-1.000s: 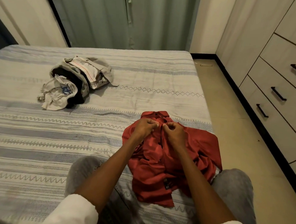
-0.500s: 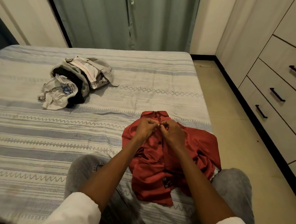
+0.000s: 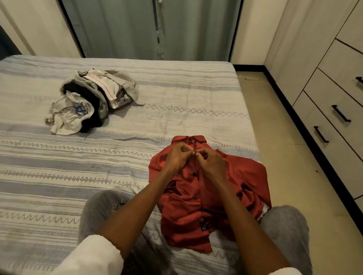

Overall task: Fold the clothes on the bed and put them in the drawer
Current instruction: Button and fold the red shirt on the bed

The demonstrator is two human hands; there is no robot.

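red shirt [image 3: 207,193] lies unfolded on the bed [image 3: 48,172]; left hand [image 3: 178,156] and right hand [image 3: 212,163] pinch its placket near the collar. pile [image 3: 90,103] untouched, drawers [image 3: 333,116] closed.

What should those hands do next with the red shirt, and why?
Probably finish fastening the button near the collar: the left hand and right hand pinch the red shirt there, and it lies rumpled, not yet folded.
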